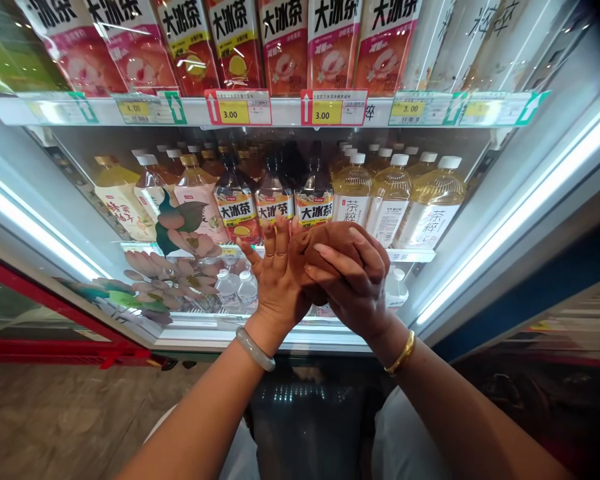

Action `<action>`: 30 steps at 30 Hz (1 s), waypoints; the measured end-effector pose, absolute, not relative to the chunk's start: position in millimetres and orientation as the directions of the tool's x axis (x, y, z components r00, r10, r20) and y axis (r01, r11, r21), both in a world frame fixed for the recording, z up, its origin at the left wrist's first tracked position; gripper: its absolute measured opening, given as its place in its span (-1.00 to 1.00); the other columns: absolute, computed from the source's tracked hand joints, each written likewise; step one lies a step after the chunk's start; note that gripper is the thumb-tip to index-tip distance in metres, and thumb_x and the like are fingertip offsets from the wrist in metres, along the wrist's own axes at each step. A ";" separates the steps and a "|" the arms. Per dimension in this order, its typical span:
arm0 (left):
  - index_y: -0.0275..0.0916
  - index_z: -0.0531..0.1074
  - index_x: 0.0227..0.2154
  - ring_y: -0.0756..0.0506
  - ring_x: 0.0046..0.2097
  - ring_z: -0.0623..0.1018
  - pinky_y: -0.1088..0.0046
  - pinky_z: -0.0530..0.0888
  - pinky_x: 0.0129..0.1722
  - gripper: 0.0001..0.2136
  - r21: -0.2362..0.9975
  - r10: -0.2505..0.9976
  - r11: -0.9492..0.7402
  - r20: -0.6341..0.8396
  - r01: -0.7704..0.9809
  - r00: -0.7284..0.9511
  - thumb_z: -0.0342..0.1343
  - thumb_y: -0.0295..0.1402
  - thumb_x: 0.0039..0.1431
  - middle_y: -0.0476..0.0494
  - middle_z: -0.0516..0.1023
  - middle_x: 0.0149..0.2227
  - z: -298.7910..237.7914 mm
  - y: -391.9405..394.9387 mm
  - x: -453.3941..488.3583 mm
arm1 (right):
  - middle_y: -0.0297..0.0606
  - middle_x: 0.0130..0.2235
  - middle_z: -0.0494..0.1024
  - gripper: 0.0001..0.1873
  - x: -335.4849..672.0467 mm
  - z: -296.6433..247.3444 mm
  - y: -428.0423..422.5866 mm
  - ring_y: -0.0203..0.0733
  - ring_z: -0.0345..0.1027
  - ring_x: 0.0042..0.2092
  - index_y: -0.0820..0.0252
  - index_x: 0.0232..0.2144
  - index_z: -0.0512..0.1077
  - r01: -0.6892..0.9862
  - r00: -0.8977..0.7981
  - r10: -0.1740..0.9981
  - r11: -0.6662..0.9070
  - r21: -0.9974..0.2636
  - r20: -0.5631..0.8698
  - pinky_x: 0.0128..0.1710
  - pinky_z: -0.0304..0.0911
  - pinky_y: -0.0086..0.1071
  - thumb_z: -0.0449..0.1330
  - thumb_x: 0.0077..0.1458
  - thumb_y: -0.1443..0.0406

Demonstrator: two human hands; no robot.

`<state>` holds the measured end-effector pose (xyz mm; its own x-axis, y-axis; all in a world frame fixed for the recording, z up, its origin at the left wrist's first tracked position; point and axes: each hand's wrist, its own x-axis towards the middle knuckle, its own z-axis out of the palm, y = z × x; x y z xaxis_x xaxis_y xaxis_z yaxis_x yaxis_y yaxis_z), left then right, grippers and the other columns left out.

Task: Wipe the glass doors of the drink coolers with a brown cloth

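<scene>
My right hand grips a bunched brown cloth, its fingers curled over the near side. The cloth presses against the thumb side of my left hand. My left hand's fingers are stretched out and spread, and its thumb is hidden by the cloth. Both hands are in front of the cooler's middle shelf, near dark-capped iced tea bottles. A pale bangle circles my left wrist, and a gold bracelet my right.
Clear tea bottles with white caps line the shelf's right side. Above is a shelf edge with price tags. Flower decorations appear at left. Clear bottles stand lower down. A red frame borders the left.
</scene>
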<state>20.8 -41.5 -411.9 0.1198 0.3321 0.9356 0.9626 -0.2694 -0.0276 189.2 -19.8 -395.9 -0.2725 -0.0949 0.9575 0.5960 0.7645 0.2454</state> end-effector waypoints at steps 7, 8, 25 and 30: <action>-0.21 -0.33 0.53 -0.17 0.56 -0.28 -0.03 -0.48 0.49 -0.17 -0.041 0.314 -0.270 0.941 0.962 0.128 0.01 -0.42 0.34 -0.25 -0.26 0.55 -407.9 -44.1 25.5 | -0.28 0.10 0.55 -0.86 203.3 -378.8 -9.5 0.16 0.25 0.34 -0.03 -0.14 0.58 0.655 -0.098 -0.149 0.735 0.176 0.984 0.35 0.27 0.18 0.29 0.26 0.16; -0.20 -0.32 0.53 -0.20 0.56 -0.27 -0.06 -0.48 0.49 -0.17 -0.033 0.321 -0.275 0.939 0.961 0.124 0.02 -0.41 0.35 -0.25 -0.24 0.55 -407.8 -43.9 26.0 | -0.27 0.10 0.55 -0.86 201.3 -379.7 -10.7 0.16 0.25 0.34 -0.03 -0.14 0.58 0.658 -0.081 -0.135 0.737 0.155 0.988 0.35 0.26 0.19 0.28 0.27 0.16; -0.23 -0.28 0.54 -0.21 0.56 -0.26 -0.04 -0.48 0.49 -0.20 -0.029 0.337 -0.281 0.933 0.959 0.127 0.01 -0.33 0.38 -0.28 -0.25 0.55 -404.8 -43.2 28.1 | -0.32 0.09 0.58 -0.85 196.7 -380.2 -16.7 0.10 0.24 0.35 -0.07 -0.12 0.59 0.647 -0.138 -0.111 0.742 0.175 0.984 0.34 0.30 0.14 0.27 0.27 0.22; -0.22 -0.31 0.54 -0.19 0.56 -0.27 0.00 -0.51 0.49 -0.20 -0.017 0.321 -0.293 0.940 0.956 0.116 0.02 -0.27 0.42 -0.28 -0.28 0.55 -398.6 -40.7 32.9 | -0.37 0.06 0.60 -0.84 198.6 -381.3 -16.5 0.01 0.25 0.36 -0.10 -0.11 0.57 0.627 -0.237 -0.134 0.736 0.257 0.962 0.35 0.32 0.06 0.24 0.30 0.27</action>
<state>32.9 -40.7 -398.6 0.1156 0.3213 0.9399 0.9560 -0.2929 -0.0174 198.6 -16.5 -381.3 -0.2372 -0.1337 0.9622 0.6267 0.7357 0.2567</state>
